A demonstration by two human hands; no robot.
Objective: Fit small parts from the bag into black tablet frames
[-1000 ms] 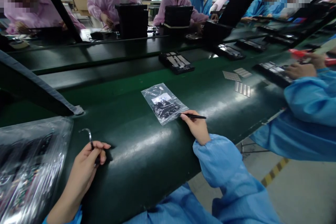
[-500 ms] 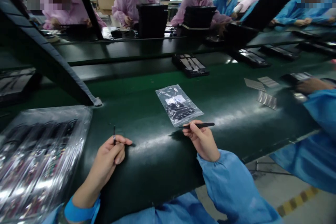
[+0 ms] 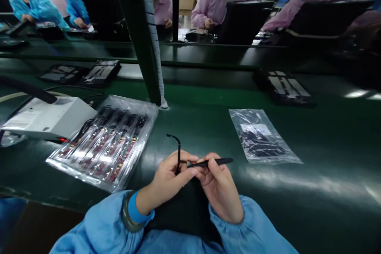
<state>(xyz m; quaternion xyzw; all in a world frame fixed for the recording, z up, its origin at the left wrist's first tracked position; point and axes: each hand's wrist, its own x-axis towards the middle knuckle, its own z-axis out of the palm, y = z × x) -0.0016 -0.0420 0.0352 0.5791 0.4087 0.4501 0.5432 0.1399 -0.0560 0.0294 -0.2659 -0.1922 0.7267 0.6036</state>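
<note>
In front of my body my two hands meet over the green work surface (image 3: 208, 127). My left hand (image 3: 168, 178) is closed on a thin black cable (image 3: 179, 152), which stands up from the fingers and bends left at its top. My right hand (image 3: 222, 186) pinches slim black tweezers (image 3: 222, 161), their thick end pointing right and their narrow end at the left fingertips. What lies between the fingertips is too small to make out. Right of my hands lies a clear plastic bag (image 3: 264, 137) with a white label and small black parts inside.
To the left lies a clear plastic tray (image 3: 114, 147) of circuit boards with black cables, beside a white box-shaped device (image 3: 53, 117). A dark post (image 3: 139, 43) rises behind. Black units (image 3: 284, 87) sit on the line; people in pink and blue work across it.
The view has swung left, bringing the whole tray and the white device into sight. My hands, apart before, have come together, the tweezers' narrow end now at my left fingers.
</note>
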